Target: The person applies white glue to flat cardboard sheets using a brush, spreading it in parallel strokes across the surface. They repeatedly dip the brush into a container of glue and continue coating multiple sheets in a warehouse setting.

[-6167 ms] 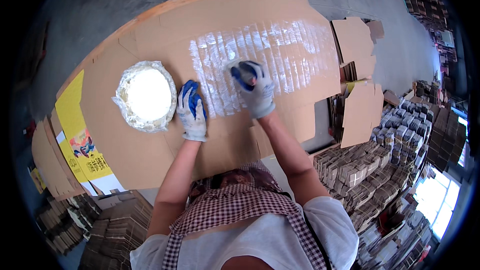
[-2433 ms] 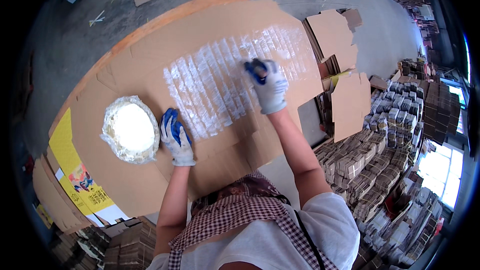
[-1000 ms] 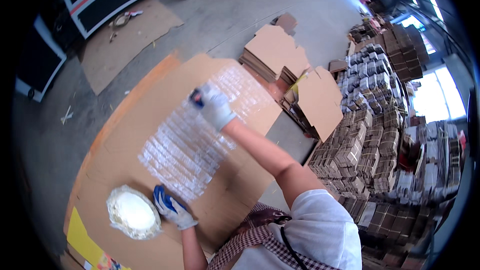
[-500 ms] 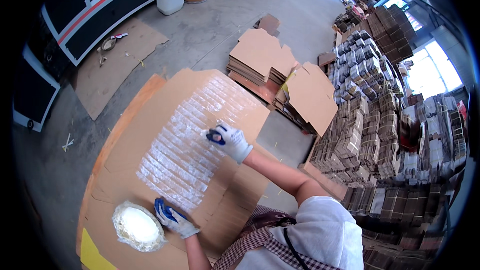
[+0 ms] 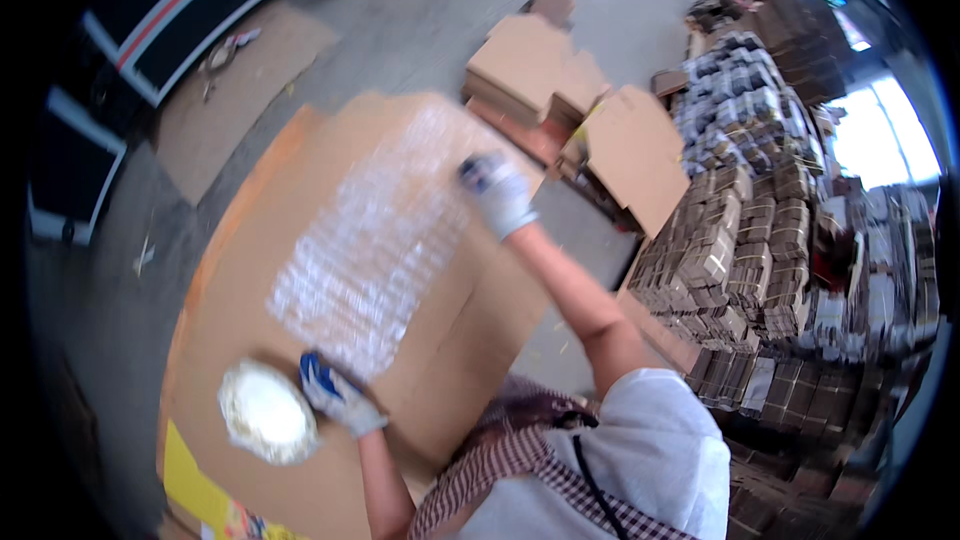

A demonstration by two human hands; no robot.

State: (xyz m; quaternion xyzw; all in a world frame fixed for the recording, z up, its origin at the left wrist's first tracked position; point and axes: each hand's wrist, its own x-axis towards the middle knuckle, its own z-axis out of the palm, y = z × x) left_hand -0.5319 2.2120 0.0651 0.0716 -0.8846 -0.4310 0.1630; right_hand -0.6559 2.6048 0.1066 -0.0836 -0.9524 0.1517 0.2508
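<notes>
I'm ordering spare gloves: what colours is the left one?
The left glove is white with blue toward the fingers, shown in the head view.

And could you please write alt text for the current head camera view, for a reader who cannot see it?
A person's gloved right hand, blurred, is at the right edge of white streaks on a brown cardboard sheet. The gloved left hand is between the streaks' near end and a round container with white contents. Bundled cardboard stacks stand at the right.

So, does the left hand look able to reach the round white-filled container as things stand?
Probably yes: the left hand is close beside the container, to its right over the cardboard, and nothing visible stands between them.
</notes>
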